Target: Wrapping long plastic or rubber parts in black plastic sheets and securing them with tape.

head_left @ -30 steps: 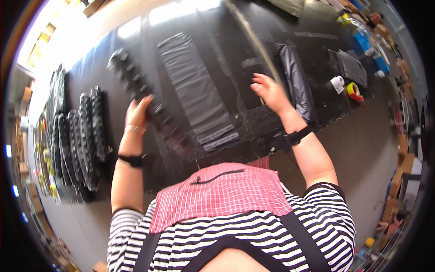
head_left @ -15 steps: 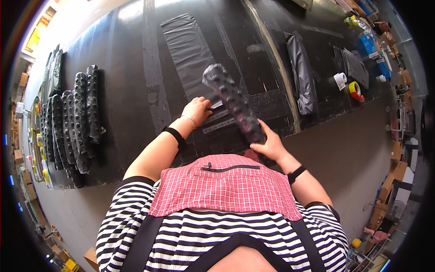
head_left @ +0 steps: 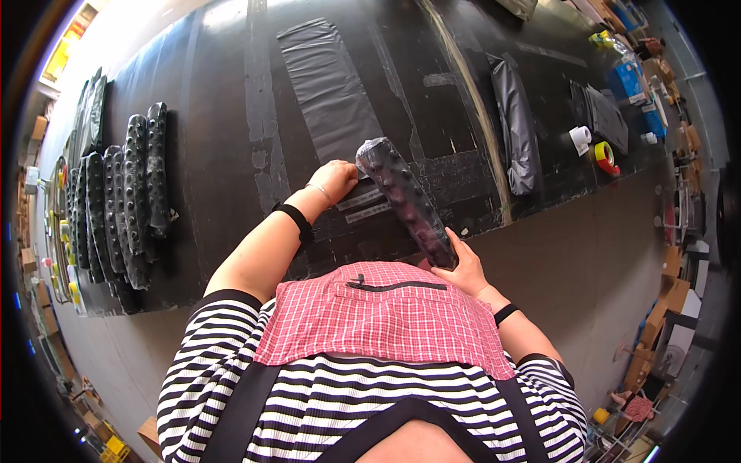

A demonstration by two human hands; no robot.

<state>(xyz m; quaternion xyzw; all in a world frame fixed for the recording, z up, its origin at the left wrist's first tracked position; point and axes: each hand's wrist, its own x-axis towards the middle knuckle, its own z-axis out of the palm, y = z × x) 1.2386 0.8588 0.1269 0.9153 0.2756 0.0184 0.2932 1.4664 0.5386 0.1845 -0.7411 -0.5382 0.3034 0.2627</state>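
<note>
While right hand (head_left: pixel 466 268) grips roll (head_left: pixel 406 202), grey floor (head_left: pixel 567 247) borders scuffed table (head_left: pixel 220 147).

Apron (head_left: pixel 394 324) is showing red-white check; shirt (head_left: pixel 332 420) is showing black-white stripes; bumpy roll (head_left: pixel 406 202) and flat strip (head_left: pixel 328 85) are looking black.

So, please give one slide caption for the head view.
Right hand holds a dark bumpy roll; left hand is at a flat black plastic sheet.

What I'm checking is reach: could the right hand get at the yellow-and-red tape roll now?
Probably not: the right hand holds the lower end of the bumpy black tube, though nothing visible blocks the way to the tape roll.
</note>
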